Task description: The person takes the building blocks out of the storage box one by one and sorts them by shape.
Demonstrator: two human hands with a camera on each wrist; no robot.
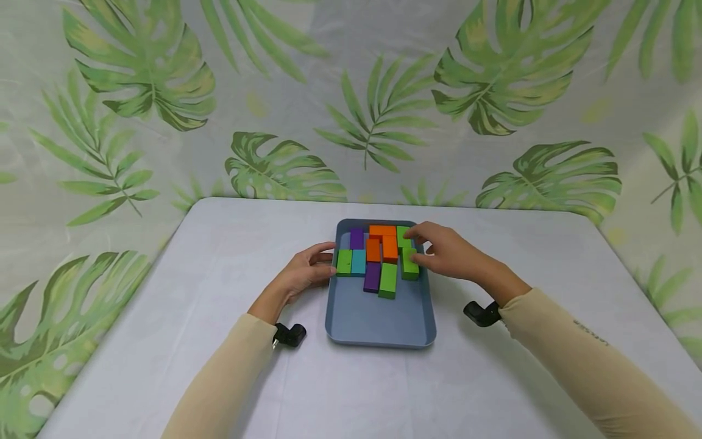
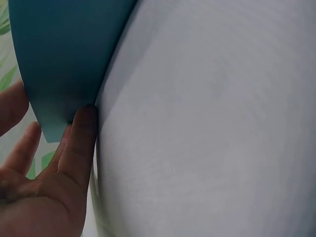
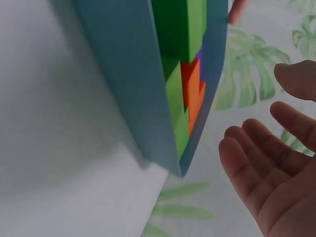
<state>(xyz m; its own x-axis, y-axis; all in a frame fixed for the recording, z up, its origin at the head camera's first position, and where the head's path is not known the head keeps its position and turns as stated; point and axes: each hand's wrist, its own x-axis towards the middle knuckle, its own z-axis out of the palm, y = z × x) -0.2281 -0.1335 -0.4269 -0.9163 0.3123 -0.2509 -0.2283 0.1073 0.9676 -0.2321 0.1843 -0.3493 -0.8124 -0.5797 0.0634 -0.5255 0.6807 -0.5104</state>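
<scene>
A blue-grey tray lies on the table with colored blocks in its far half. My left hand is at the tray's left side, its fingertips against the outer wall in the left wrist view. Over the right rim reaches my right hand, its fingers relaxed and spread apart, holding nothing. Nearest to it are a green block and another green block at the far right corner. In the right wrist view, the right fingers stand apart from the tray wall.
Left of the green blocks sit orange blocks, a purple block and a long green block. A teal block stands beside a green one. White cloth covers the table; a leaf-print curtain hangs behind.
</scene>
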